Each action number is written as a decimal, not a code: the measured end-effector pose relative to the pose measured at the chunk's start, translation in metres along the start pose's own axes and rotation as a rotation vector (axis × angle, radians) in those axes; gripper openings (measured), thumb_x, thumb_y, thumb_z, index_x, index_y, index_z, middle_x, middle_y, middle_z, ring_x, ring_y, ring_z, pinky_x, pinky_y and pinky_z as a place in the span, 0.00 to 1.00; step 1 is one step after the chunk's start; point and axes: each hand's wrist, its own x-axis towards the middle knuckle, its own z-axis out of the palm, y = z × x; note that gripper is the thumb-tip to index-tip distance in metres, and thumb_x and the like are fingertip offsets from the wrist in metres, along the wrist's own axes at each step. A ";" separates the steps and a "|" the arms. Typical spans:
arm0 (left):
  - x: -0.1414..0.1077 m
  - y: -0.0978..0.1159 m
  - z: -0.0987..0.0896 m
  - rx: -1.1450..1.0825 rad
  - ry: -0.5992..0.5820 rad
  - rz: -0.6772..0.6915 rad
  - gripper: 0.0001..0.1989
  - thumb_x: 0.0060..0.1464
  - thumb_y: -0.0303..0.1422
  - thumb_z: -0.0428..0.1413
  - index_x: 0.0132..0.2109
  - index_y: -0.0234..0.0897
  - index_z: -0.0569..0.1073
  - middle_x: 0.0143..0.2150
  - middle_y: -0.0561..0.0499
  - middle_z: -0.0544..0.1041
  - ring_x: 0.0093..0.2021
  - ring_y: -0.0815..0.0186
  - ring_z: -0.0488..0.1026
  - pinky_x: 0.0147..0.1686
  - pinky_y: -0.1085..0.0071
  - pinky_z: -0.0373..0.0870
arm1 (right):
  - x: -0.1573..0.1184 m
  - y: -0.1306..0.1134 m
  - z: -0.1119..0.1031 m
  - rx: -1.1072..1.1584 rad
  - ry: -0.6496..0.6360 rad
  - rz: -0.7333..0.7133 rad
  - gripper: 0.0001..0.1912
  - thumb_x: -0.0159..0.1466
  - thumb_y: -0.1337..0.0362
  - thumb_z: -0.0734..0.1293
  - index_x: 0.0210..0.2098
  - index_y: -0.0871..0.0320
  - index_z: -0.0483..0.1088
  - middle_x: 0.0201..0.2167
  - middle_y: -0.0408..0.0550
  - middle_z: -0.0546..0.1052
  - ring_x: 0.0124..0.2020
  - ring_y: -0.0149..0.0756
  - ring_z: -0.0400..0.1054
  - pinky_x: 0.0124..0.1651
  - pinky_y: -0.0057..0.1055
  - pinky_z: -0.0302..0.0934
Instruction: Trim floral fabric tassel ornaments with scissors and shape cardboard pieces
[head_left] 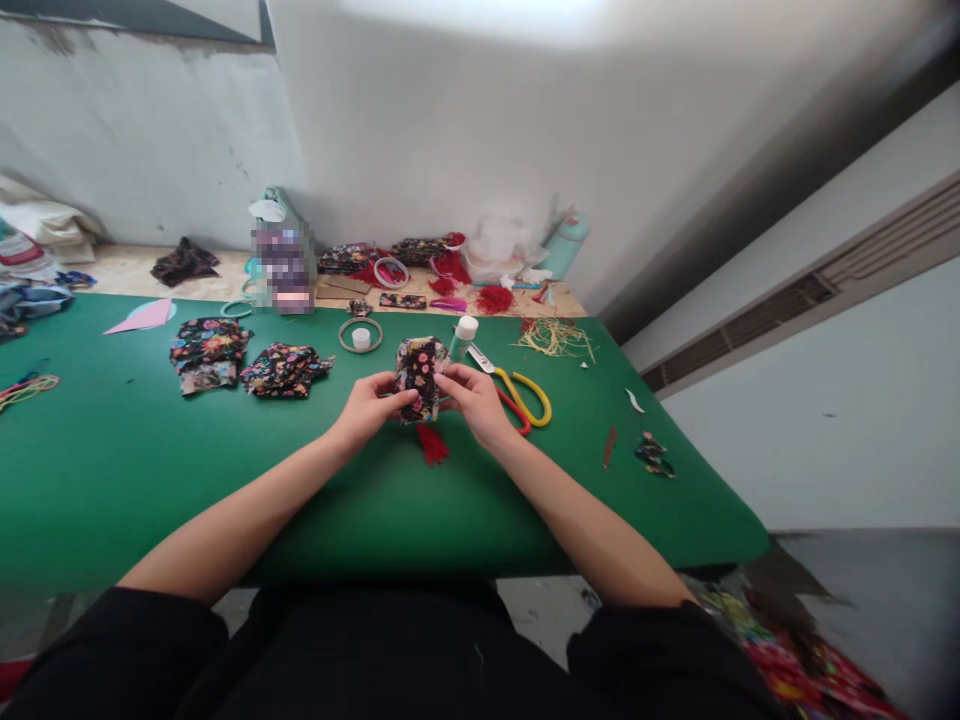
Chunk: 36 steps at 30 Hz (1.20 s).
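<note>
- Fabric piece, flowered, held over the green table.
- Left hand and right hand pinch its opposite edges, thumbs on top, forearms reaching forward and converging.
- Red tassel just below it; scissors beside the right hand.

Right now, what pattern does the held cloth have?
The held cloth shows multicoloured flowers on black; head view.
</note>
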 end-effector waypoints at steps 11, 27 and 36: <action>-0.001 0.003 0.001 -0.012 -0.006 -0.003 0.16 0.37 0.38 0.65 0.32 0.32 0.73 0.30 0.51 0.75 0.30 0.67 0.72 0.31 0.71 0.70 | 0.000 -0.001 0.000 -0.031 0.011 -0.001 0.14 0.47 0.54 0.73 0.26 0.57 0.70 0.25 0.41 0.72 0.27 0.32 0.67 0.28 0.30 0.67; -0.002 0.008 0.002 -0.064 0.065 0.035 0.19 0.37 0.43 0.64 0.31 0.33 0.72 0.28 0.53 0.73 0.29 0.69 0.71 0.28 0.72 0.71 | -0.002 0.001 -0.002 -0.088 -0.028 0.011 0.13 0.47 0.57 0.73 0.28 0.56 0.71 0.28 0.42 0.75 0.29 0.34 0.70 0.29 0.31 0.67; 0.002 0.005 -0.002 -0.070 0.073 0.049 0.19 0.39 0.45 0.63 0.31 0.33 0.71 0.26 0.53 0.73 0.26 0.69 0.71 0.30 0.68 0.72 | -0.001 0.001 -0.003 -0.108 -0.034 0.006 0.13 0.47 0.56 0.73 0.28 0.55 0.71 0.27 0.42 0.75 0.28 0.34 0.69 0.29 0.31 0.66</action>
